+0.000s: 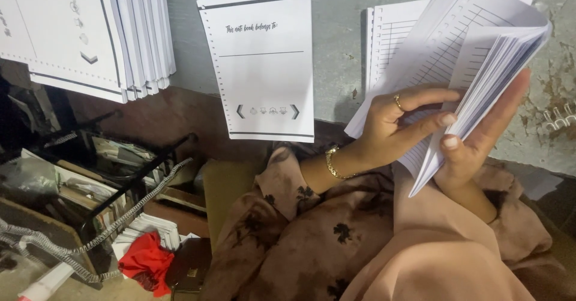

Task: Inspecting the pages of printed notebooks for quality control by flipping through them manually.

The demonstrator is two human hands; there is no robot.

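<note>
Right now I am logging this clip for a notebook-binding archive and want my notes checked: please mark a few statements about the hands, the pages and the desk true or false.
1. Both hands hold a block of ruled pages. True: the right hand grips it and the left hand fans its sheets.
2. The left hand wears no jewellery. False: it has a gold ring and a gold bracelet.
3. A punched title sheet lies on the grey desk, overhanging its edge. True.
4. The cloth at lower left is blue. False: it is red.
5. A stack of punched sheets lies at upper left. True.
</note>
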